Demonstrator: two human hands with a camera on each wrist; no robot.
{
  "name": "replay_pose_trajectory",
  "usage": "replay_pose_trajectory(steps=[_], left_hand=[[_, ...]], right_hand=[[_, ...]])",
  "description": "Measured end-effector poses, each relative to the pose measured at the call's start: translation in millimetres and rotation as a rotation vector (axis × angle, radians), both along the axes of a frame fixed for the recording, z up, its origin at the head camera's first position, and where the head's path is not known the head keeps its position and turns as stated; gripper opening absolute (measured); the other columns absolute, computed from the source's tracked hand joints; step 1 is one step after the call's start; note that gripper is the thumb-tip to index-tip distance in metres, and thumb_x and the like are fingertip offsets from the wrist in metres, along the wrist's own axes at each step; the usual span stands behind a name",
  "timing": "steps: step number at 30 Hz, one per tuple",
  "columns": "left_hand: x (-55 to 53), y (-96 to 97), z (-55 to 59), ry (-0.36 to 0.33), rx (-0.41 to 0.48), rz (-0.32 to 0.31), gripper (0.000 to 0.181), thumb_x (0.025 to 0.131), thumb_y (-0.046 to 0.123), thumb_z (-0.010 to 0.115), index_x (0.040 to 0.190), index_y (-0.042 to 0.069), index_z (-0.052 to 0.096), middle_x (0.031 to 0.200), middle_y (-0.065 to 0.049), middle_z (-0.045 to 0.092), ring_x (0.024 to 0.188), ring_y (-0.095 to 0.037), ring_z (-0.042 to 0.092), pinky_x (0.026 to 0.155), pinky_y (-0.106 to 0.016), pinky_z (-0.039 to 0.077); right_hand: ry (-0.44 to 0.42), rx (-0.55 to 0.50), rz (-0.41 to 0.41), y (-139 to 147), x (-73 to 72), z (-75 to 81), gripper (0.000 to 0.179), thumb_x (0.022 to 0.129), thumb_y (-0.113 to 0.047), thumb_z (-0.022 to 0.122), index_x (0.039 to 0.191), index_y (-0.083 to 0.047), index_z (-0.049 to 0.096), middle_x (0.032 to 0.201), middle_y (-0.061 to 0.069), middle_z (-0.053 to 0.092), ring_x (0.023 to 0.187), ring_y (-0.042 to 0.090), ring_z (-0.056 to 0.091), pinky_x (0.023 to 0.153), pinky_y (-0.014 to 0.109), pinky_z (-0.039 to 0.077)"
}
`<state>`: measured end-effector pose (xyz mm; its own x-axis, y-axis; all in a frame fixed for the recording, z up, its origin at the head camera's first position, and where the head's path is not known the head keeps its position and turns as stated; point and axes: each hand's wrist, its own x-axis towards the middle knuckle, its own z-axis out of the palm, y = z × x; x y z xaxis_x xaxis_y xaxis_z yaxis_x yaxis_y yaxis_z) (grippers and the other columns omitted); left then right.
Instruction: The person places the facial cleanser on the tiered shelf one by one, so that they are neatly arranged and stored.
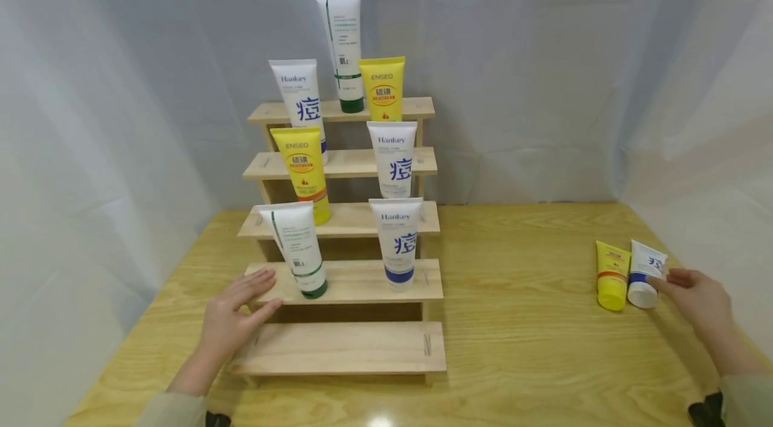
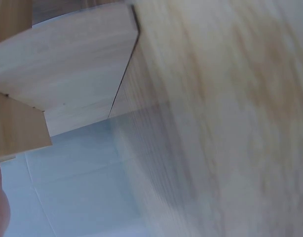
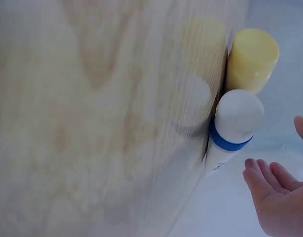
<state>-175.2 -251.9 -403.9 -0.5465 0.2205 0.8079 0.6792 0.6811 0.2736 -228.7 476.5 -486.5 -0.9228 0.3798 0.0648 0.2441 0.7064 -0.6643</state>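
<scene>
My right hand [image 1: 697, 296] reaches over the right side of the table, fingertips right at a white tube [image 1: 641, 272] with a blue band and blue lettering. In the right wrist view a gap shows between thumb and fingers, and they sit just off the tube's white cap [image 3: 239, 113]. Beside that tube lies a yellow one [image 1: 612, 274], cap toward me. On the left, my left hand [image 1: 232, 313] rests at the left end of a stepped wooden stand [image 1: 344, 346], fingers spread by its second-lowest step. Only a bit of this hand appears in the left wrist view.
Upright tubes stand on the upper steps: white with green caps [image 1: 296, 246], yellow [image 1: 302, 165], and white with blue lettering [image 1: 397, 239]. The lowest step is bare wood. Grey-white sheeting [image 1: 543, 78] hangs behind and beside the wooden table [image 1: 513, 333].
</scene>
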Motion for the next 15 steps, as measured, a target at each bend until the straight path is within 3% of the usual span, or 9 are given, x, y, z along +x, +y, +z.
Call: replay_pose_trajectory(steps=[3, 7, 15], left_hand=[[0.7, -1.2, -0.7, -0.026, 0.001, 0.007, 0.035, 0.064, 0.019, 0.077, 0.091, -0.002, 0.067, 0.101, -0.015, 0.063, 0.105, -0.003, 0.051, 0.101, -0.021, 0.030], [1.4, -1.9, -1.1, -0.053, -0.002, 0.014, 0.036, 0.066, 0.022, 0.077, 0.092, -0.001, 0.067, 0.102, -0.016, 0.062, 0.106, 0.001, 0.047, 0.101, -0.022, 0.030], [1.1, 0.4, -1.2, 0.010, 0.004, -0.009, 0.036, 0.062, 0.019, 0.078, 0.090, -0.001, 0.067, 0.101, -0.014, 0.063, 0.101, -0.011, 0.055, 0.100, -0.021, 0.031]], right_hand=[[-0.081, -0.037, -0.025, 7.3, -6.2, -1.4, 0.096, 0.074, -0.066, 0.048, 0.125, 0.015, 0.034, 0.122, 0.034, 0.038, 0.104, 0.047, 0.039, 0.073, 0.052, 0.044], [-0.192, -0.074, -0.048, 5.8, -8.3, 6.3, 0.099, 0.074, -0.067, 0.046, 0.126, 0.014, 0.030, 0.123, 0.036, 0.033, 0.103, 0.046, 0.038, 0.072, 0.051, 0.045], [-0.335, -0.118, 0.023, -28.9, 8.5, 57.5, 0.093, 0.078, -0.060, 0.049, 0.123, 0.019, 0.028, 0.116, 0.039, 0.032, 0.094, 0.043, 0.040, 0.069, 0.045, 0.047]])
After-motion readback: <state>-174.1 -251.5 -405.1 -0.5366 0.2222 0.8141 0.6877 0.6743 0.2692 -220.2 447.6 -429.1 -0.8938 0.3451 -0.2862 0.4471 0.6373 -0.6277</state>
